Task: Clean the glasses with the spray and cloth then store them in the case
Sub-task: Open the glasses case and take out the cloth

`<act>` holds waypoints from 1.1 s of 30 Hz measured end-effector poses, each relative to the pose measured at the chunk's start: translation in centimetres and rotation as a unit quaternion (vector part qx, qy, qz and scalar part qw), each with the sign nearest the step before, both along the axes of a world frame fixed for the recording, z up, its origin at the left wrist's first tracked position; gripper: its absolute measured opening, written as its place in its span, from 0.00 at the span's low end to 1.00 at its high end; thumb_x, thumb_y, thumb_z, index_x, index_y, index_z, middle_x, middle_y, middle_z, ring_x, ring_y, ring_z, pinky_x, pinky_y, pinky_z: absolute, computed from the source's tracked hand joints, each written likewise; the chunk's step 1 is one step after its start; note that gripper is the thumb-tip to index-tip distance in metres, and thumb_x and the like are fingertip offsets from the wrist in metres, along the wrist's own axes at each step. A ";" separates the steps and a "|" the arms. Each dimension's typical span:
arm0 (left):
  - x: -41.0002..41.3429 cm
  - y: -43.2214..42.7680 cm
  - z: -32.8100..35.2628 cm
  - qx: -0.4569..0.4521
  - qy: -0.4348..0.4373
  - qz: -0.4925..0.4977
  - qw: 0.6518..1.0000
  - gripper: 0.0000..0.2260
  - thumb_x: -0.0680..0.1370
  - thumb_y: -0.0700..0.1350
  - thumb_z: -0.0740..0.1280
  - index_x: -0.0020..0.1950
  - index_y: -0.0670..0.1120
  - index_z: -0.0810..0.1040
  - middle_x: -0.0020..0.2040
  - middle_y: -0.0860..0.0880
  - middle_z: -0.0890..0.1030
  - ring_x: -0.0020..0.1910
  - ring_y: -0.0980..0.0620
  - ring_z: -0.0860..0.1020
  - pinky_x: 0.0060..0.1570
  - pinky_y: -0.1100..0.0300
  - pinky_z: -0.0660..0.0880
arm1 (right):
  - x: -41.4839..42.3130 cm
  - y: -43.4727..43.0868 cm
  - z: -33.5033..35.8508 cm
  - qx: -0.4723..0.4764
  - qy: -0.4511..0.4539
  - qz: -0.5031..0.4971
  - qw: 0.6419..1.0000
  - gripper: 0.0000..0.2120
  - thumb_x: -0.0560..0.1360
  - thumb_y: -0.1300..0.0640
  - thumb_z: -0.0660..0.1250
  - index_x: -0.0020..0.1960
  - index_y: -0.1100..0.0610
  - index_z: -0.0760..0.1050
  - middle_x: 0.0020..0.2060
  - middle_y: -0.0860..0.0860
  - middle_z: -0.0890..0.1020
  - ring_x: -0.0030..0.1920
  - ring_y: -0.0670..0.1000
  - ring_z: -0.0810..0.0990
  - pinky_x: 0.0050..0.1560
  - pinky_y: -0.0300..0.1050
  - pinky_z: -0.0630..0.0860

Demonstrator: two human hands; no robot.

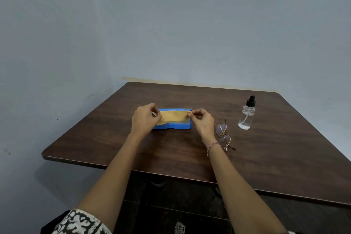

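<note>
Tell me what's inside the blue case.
Inside the blue case, only pale grey lining shows, near its front edge. The yellow cloth, pinched between the left hand and right hand, covers the rest, so anything beneath is hidden.

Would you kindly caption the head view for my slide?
Left hand and right hand pinch a tan cloth over the blue case; glasses and spray bottle sit rightward on the wooden table.
</note>
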State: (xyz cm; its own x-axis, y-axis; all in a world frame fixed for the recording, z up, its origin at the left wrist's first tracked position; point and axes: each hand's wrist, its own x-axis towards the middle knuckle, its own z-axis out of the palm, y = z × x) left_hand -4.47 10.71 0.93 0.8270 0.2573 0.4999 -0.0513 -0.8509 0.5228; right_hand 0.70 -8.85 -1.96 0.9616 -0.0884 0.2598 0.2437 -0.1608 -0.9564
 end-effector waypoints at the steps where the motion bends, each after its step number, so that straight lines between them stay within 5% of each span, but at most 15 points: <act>1: -0.1 -0.1 0.2 -0.013 -0.005 0.010 1.000 0.03 0.71 0.46 0.69 0.38 0.50 0.77 0.36 0.53 0.81 0.37 0.54 0.78 0.33 0.59 0.74 | -0.1 0.0 0.0 0.020 0.000 0.002 1.000 0.04 0.72 0.58 0.72 0.42 0.54 0.77 0.42 0.49 0.82 0.45 0.45 0.79 0.45 0.34 0.76; 5: -0.5 -0.6 1.0 -0.101 0.006 0.015 0.995 0.07 0.71 0.46 0.69 0.36 0.51 0.73 0.35 0.55 0.79 0.37 0.57 0.77 0.30 0.64 0.68 | -0.5 -0.1 0.4 0.129 0.040 0.018 0.991 0.04 0.72 0.58 0.72 0.43 0.55 0.77 0.45 0.53 0.83 0.49 0.49 0.80 0.51 0.43 0.78; 7: -0.4 -0.9 1.5 -0.207 0.039 0.004 0.978 0.08 0.73 0.44 0.69 0.36 0.48 0.72 0.36 0.52 0.78 0.40 0.53 0.78 0.34 0.61 0.74 | -0.8 -0.1 0.9 0.169 0.057 0.035 0.983 0.04 0.73 0.59 0.71 0.43 0.55 0.76 0.43 0.52 0.82 0.48 0.50 0.80 0.45 0.40 0.79; 10: -0.7 -1.5 1.9 -0.410 0.075 -0.012 0.909 0.10 0.74 0.39 0.67 0.35 0.45 0.70 0.36 0.47 0.76 0.41 0.48 0.78 0.31 0.57 0.79 | -1.3 0.0 1.9 0.186 0.058 0.042 0.980 0.06 0.73 0.64 0.70 0.43 0.56 0.75 0.42 0.54 0.81 0.44 0.51 0.80 0.34 0.35 0.77; 12: -1.1 -2.0 1.8 -0.479 0.095 -0.021 0.873 0.10 0.74 0.35 0.65 0.36 0.45 0.69 0.36 0.46 0.74 0.37 0.50 0.76 0.23 0.61 0.76 | -1.6 0.1 2.4 0.161 0.043 0.020 0.986 0.08 0.72 0.66 0.71 0.45 0.56 0.74 0.44 0.55 0.81 0.42 0.50 0.80 0.36 0.40 0.79; 14: -1.6 -2.5 1.6 -0.503 0.123 -0.039 0.854 0.09 0.75 0.33 0.64 0.39 0.45 0.71 0.38 0.46 0.75 0.34 0.52 0.75 0.22 0.64 0.75 | -2.0 0.1 2.8 0.114 0.013 -0.006 0.993 0.11 0.70 0.65 0.72 0.48 0.56 0.74 0.42 0.53 0.82 0.40 0.48 0.80 0.41 0.42 0.80; 18: -2.4 -3.5 1.2 -0.545 0.140 -0.064 0.824 0.12 0.73 0.28 0.67 0.53 0.41 0.74 0.48 0.40 0.76 0.40 0.48 0.78 0.34 0.58 0.78 | -3.5 0.6 3.6 0.003 -0.065 -0.007 0.998 0.15 0.68 0.61 0.75 0.49 0.52 0.73 0.35 0.43 0.81 0.35 0.37 0.77 0.37 0.28 0.73; 23: -3.2 -5.1 1.2 -0.585 0.111 -0.081 0.800 0.19 0.71 0.25 0.67 0.60 0.36 0.74 0.55 0.37 0.76 0.53 0.40 0.79 0.48 0.52 0.76 | -5.6 1.4 2.8 -0.075 -0.114 0.038 0.990 0.15 0.69 0.65 0.73 0.52 0.51 0.76 0.37 0.46 0.82 0.38 0.41 0.80 0.37 0.26 0.72; 26: -3.4 -5.8 1.2 -0.590 0.106 -0.085 0.796 0.18 0.73 0.26 0.64 0.61 0.38 0.74 0.54 0.38 0.78 0.48 0.43 0.81 0.42 0.57 0.79 | -6.5 1.4 2.1 -0.146 -0.146 0.073 0.976 0.16 0.72 0.66 0.69 0.57 0.52 0.76 0.41 0.48 0.84 0.40 0.43 0.80 0.42 0.27 0.72; 29: -3.5 -5.9 1.4 -0.652 0.104 -0.077 0.747 0.13 0.74 0.32 0.62 0.58 0.39 0.76 0.44 0.40 0.81 0.37 0.48 0.81 0.32 0.61 0.79 | -7.0 1.0 1.7 -0.185 -0.161 0.109 0.963 0.14 0.75 0.58 0.68 0.60 0.51 0.75 0.44 0.46 0.84 0.42 0.39 0.79 0.42 0.23 0.70; 33: -3.7 -6.0 0.7 -0.669 0.084 -0.085 0.733 0.06 0.75 0.37 0.69 0.49 0.43 0.75 0.44 0.42 0.81 0.35 0.52 0.82 0.34 0.61 0.80 | -7.7 0.3 1.2 -0.094 -0.158 0.082 0.980 0.09 0.78 0.51 0.63 0.56 0.49 0.78 0.45 0.45 0.83 0.46 0.43 0.81 0.46 0.36 0.76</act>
